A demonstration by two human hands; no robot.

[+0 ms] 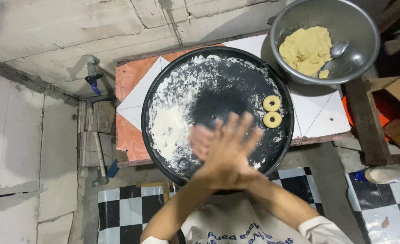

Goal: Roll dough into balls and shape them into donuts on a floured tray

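My left hand (236, 142) and my right hand (200, 141) are pressed palm to palm over the near part of a round black tray (218, 68) dusted with flour. The left hand lies on top with its fingers spread toward the upper right. The right hand is blurred beneath it. Anything between the palms is hidden. Two small ring-shaped dough pieces (272, 103) (272, 119) lie side by side on the tray's right side, just beyond my fingertips. A heap of white flour (168, 129) sits on the tray's left side.
A metal bowl (358, 27) at the back right holds yellow dough (306, 49) and a spoon (335, 49). The tray rests on an orange-and-white tiled table (132, 77). A tap (92, 79) sticks out of the grey block wall at left. Black-and-white checkered floor (127, 208) lies below.
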